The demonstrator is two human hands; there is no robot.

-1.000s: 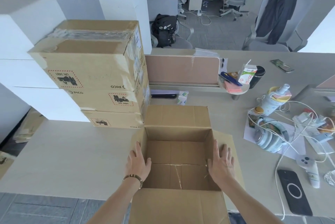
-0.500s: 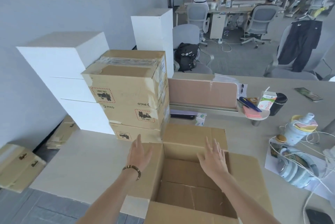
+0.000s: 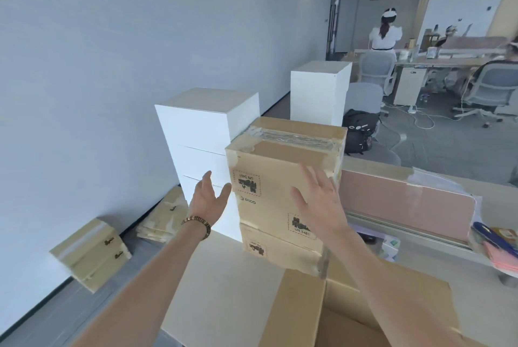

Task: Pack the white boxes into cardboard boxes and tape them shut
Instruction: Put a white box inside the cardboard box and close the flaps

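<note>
A stack of white boxes (image 3: pixel 204 133) stands on the table at the far left, by the wall. A second white stack (image 3: pixel 319 94) rises further back. Between them sits a pile of taped cardboard boxes (image 3: pixel 283 175). An open cardboard box (image 3: pixel 308 313) lies at the bottom right, its flaps spread. My left hand (image 3: pixel 208 200), with a bead bracelet on the wrist, is raised with fingers straight in front of the lower white boxes, holding nothing. My right hand (image 3: pixel 319 200) is raised with fingers spread in front of the taped cardboard pile, also holding nothing.
The table (image 3: pixel 224 285) runs under everything. A pink divider panel (image 3: pixel 406 200) crosses it at the right. Flattened and taped cardboard boxes (image 3: pixel 92 254) lie on the floor by the wall. A black backpack (image 3: pixel 358 133), office chairs and seated people are behind.
Both hands have lifted off the open box's rim and reached up and forward toward the stacks. The view has swung up and left.
</note>
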